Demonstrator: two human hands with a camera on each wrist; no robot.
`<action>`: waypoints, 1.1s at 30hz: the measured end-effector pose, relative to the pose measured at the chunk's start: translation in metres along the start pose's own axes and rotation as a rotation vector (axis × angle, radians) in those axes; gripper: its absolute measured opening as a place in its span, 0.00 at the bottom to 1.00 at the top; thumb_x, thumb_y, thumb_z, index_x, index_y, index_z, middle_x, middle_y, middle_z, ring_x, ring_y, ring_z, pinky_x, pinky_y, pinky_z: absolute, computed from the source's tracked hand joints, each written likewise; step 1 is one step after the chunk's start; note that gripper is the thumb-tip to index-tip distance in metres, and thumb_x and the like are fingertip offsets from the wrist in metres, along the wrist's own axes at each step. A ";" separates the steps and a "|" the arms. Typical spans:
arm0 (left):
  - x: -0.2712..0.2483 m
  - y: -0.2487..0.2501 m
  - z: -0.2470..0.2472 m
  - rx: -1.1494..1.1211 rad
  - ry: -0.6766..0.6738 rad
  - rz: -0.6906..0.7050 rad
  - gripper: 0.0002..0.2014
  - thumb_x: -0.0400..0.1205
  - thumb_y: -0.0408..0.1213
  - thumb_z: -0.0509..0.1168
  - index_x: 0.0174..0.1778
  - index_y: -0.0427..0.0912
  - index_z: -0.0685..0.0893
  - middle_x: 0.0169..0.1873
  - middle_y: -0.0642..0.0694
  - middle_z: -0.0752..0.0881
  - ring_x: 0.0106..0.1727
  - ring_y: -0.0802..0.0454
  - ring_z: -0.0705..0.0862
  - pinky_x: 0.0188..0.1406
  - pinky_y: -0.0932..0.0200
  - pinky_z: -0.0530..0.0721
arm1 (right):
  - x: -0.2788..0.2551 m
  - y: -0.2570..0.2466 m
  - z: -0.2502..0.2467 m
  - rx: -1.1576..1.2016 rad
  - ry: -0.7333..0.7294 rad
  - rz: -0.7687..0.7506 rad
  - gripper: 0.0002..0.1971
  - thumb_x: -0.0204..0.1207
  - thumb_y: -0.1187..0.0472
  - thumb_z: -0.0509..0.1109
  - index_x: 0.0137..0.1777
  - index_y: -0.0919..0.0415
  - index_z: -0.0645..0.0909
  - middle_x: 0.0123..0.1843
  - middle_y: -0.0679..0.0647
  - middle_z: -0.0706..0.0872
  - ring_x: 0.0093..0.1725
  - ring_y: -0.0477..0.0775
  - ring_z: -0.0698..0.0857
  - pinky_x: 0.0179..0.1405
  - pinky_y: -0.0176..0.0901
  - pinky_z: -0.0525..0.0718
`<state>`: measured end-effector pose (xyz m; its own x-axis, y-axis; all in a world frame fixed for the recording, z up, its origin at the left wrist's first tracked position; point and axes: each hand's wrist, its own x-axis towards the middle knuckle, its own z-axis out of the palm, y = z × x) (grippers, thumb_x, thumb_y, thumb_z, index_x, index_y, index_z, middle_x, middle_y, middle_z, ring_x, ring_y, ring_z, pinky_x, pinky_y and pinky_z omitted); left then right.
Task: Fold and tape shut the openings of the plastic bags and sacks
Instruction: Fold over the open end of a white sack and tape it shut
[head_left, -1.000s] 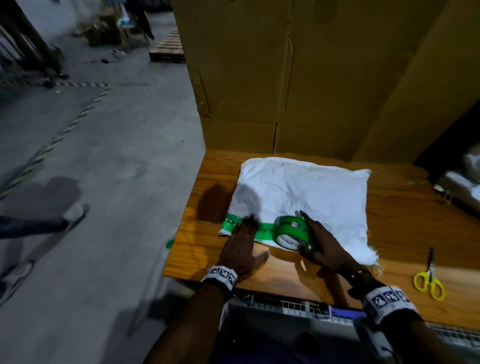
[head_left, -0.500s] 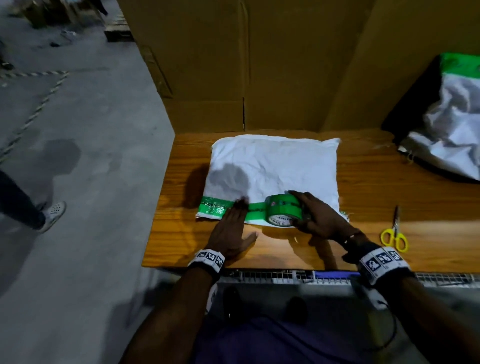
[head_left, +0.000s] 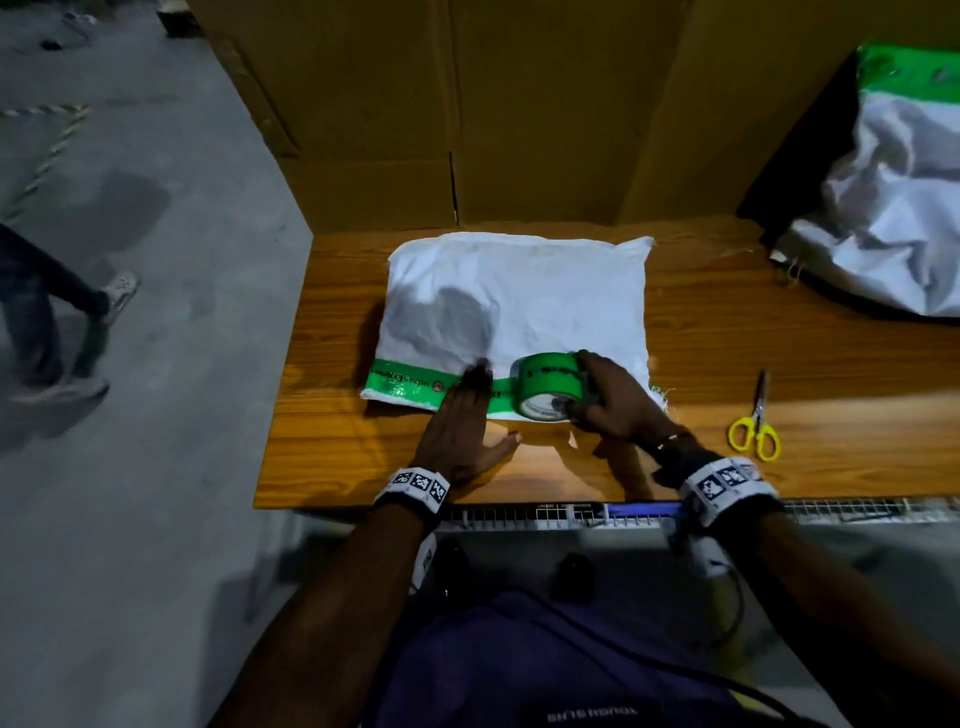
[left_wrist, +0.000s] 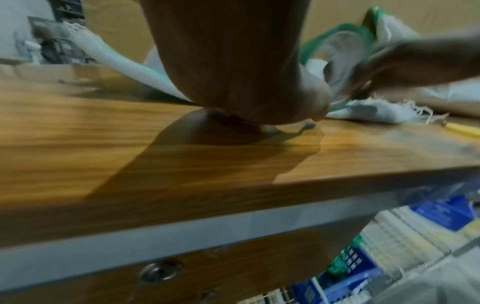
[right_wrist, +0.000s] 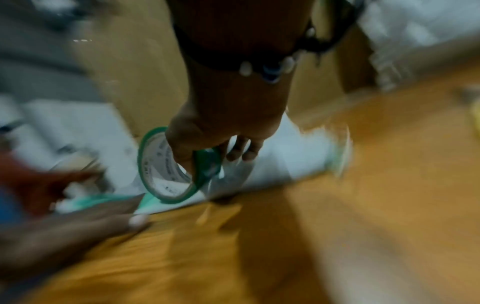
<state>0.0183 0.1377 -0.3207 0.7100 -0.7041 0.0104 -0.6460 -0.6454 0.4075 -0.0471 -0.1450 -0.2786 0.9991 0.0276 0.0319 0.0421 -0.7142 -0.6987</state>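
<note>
Right now the right hand grips the tape roll (green) on the sack.

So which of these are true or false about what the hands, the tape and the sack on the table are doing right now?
1. The right hand holds the green tape roll. True.
2. The left hand grips the yellow scissors. False: it presses flat on the taped edge of the white sack; the scissors lie untouched to the right.
3. The tape strip already covers the sack's whole near edge. False: the right end is bare.
4. A second, green-taped sack sits at the far right of the wooden table. True.
</note>
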 end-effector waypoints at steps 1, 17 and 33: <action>0.000 0.001 0.000 0.003 0.000 0.009 0.54 0.85 0.68 0.61 0.93 0.42 0.37 0.93 0.44 0.39 0.93 0.49 0.38 0.92 0.44 0.49 | -0.001 0.004 -0.014 -0.091 -0.009 -0.037 0.38 0.76 0.35 0.74 0.76 0.63 0.76 0.64 0.61 0.86 0.60 0.61 0.83 0.55 0.48 0.80; 0.019 0.047 0.024 0.023 0.017 -0.010 0.52 0.84 0.67 0.63 0.93 0.38 0.47 0.93 0.42 0.49 0.93 0.47 0.46 0.90 0.41 0.56 | -0.026 0.014 -0.040 0.029 -0.071 -0.036 0.41 0.69 0.40 0.74 0.76 0.68 0.77 0.65 0.64 0.82 0.62 0.64 0.79 0.60 0.57 0.80; 0.031 0.062 0.031 0.057 0.021 -0.061 0.51 0.85 0.70 0.58 0.93 0.38 0.50 0.93 0.41 0.51 0.93 0.47 0.47 0.91 0.44 0.53 | -0.035 0.051 0.001 0.365 0.065 0.100 0.43 0.76 0.41 0.81 0.86 0.49 0.64 0.75 0.48 0.83 0.70 0.54 0.84 0.66 0.62 0.85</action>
<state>-0.0086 0.0663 -0.3234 0.7537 -0.6572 0.0065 -0.6162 -0.7031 0.3549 -0.0803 -0.1818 -0.3161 0.9965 -0.0827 -0.0124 -0.0457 -0.4146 -0.9088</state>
